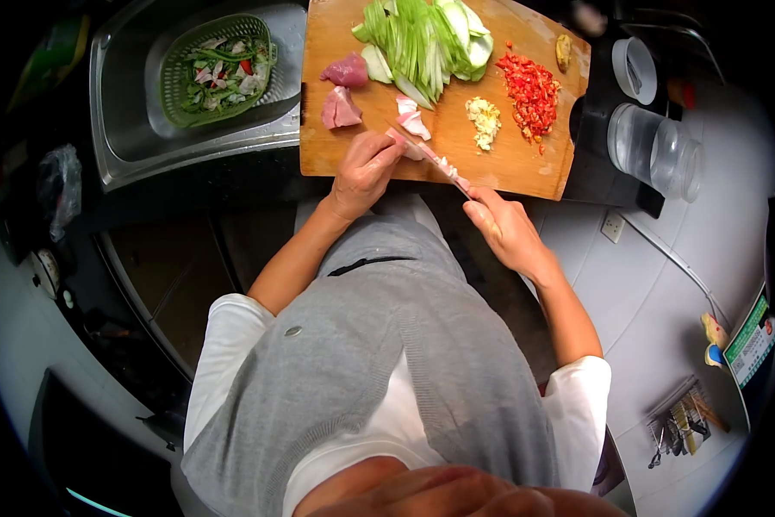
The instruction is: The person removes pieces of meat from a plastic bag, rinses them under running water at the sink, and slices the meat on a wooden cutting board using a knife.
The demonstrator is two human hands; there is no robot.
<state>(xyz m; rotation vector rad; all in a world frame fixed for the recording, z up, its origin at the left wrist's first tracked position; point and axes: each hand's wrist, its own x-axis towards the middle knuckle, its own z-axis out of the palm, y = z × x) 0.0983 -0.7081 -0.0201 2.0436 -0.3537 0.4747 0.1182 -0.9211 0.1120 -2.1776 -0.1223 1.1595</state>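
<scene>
Right hand (pixel 510 231) clutched the slim metal kitchen knife (pixel 432 156), blade slanting forward-left toward the left hand (pixel 366 175). Left fingertips pinned the pale pink-and-white meat piece (pixel 411 153) near the front edge of the brown wooden cutting board (pixel 534 168). Meat lay alongside the blade, left hand nearer than right.

A sink (pixel 122 121) and cutting board (pixel 525 168) mark a kitchen.

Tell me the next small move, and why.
Probably ease the fingertips of the left hand back before cutting further: they sit at the fatty meat, close beside the knife that the right hand holds.
</scene>
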